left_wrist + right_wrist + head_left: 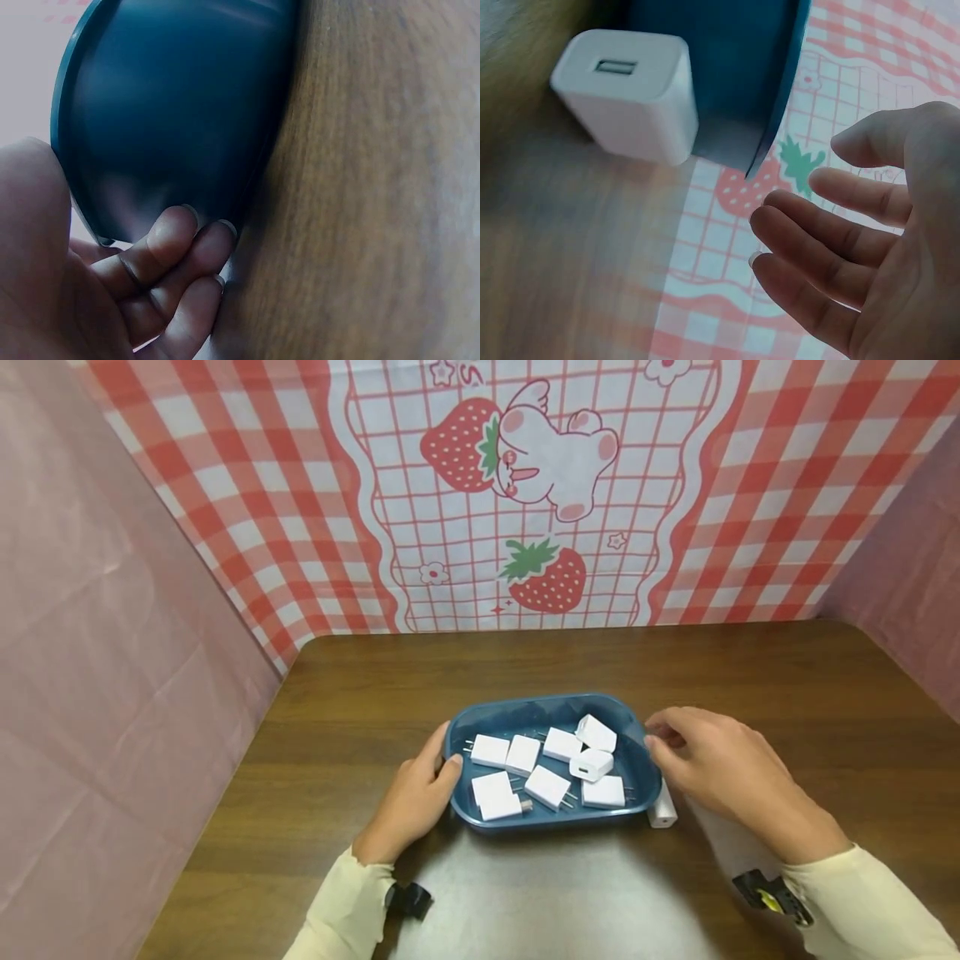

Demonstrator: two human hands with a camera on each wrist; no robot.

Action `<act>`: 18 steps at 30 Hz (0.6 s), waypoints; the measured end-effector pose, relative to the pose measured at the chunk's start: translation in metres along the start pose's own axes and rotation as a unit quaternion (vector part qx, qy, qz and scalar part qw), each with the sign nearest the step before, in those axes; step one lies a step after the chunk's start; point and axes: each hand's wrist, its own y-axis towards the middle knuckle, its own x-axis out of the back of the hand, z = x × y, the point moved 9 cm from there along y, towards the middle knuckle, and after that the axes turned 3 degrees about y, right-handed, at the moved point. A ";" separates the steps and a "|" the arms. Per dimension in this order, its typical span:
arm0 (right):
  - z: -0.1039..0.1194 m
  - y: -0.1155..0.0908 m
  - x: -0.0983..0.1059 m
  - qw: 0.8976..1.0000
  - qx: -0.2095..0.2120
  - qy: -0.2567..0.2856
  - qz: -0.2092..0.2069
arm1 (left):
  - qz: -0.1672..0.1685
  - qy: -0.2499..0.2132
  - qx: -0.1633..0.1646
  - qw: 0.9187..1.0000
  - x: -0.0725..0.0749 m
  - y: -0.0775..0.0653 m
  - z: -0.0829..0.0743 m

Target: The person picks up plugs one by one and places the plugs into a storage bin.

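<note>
A blue plastic tray (555, 820) holds several white charger plugs (548, 787), some with their metal prongs showing. My left hand (411, 793) grips the tray's left end, thumb at the rim. In the left wrist view, the fingers of that hand (161, 281) curl against the tray's outer wall (180, 97). Beside the right end my right hand (723, 768) hovers with loosely bent fingers and nothing between them. One more white charger plug (630, 97) is outside the tray, against its right end, its USB slot facing the camera in the right wrist view.
The tray and the loose plug are on a brown wooden table (330, 727). Behind it hangs a red-and-white checked cloth (300, 485) with strawberry prints. Pink cloth (97, 610) hangs at the left, and more pink cloth (900, 560) at the right.
</note>
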 end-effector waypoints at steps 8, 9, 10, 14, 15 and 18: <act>-0.015 -0.016 -0.001 1.000 -0.013 -0.003 -0.003 | 0.001 -0.005 0.005 1.000 -0.001 0.000 0.001; -0.017 -0.018 -0.001 1.000 -0.016 -0.004 -0.002 | 0.001 -0.006 0.004 1.000 -0.001 0.000 0.001; -0.019 -0.020 -0.002 1.000 -0.021 -0.004 0.002 | 0.001 -0.006 0.005 1.000 -0.001 0.000 0.001; -0.029 -0.026 -0.011 0.999 -0.041 -0.003 0.031 | -0.001 -0.005 -0.002 1.000 -0.001 0.000 0.000; -0.031 -0.027 -0.014 0.998 -0.045 -0.003 0.041 | -0.002 -0.005 -0.003 1.000 -0.001 0.000 0.000; -0.035 -0.029 -0.023 0.997 -0.047 -0.004 0.064 | -0.003 -0.003 -0.003 1.000 -0.001 0.001 0.000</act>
